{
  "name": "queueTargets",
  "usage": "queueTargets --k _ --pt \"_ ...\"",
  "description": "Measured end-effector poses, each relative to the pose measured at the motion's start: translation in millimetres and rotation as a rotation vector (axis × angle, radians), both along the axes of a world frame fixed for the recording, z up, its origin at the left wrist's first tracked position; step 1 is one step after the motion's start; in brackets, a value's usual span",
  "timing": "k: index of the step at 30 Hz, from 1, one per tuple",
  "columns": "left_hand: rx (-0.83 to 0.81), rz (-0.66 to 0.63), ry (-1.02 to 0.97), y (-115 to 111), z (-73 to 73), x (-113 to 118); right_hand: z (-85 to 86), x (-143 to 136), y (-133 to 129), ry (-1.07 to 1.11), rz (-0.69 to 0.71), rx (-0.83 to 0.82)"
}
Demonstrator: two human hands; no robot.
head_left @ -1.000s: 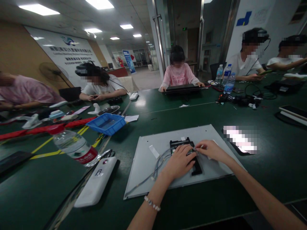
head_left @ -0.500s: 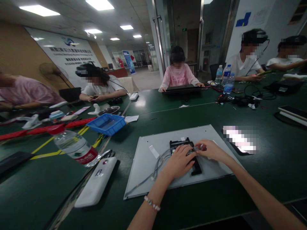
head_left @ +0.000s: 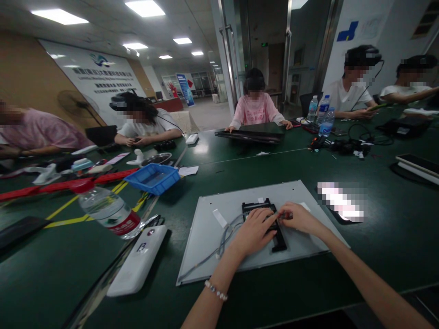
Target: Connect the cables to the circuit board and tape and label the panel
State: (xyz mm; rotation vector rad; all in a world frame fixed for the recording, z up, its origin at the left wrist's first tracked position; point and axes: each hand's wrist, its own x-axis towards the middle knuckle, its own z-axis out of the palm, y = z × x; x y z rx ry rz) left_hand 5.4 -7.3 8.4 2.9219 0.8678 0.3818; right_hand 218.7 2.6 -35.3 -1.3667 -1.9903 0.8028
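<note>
Head view — left hand (head_left: 254,232) spread over angular black frame (head_left: 280,240); right hand (head_left: 300,218) pinches something small (head_left: 289,215) — smooth-faced panel (head_left: 203,219) beneath fingers.

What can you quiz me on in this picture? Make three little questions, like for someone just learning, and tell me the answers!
1. Pick one: what colour is the cap of the bottle near the blue tray? A) green B) red C) yellow

2. True or false: the left hand and the right hand are both over the pale panel.

3. Fill the gap: the bead bracelet is on the same arm as the ____ hand.

Key: 1. B; 2. true; 3. left
</note>
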Motion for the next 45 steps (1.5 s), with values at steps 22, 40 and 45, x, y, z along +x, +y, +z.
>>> queueTargets --k 22,40,45 --pt "-0.009 0.006 -0.026 4 4.9 -4 4.7 5 4 0.228 0.034 -0.227" --pt "0.028 -0.032 0.021 0 3.0 -1 -2.1 0 2 0.167 0.051 -0.131" --pt "0.019 -0.039 0.013 1 3.1 0 0.3 -2 1 0.081 0.016 -0.097"
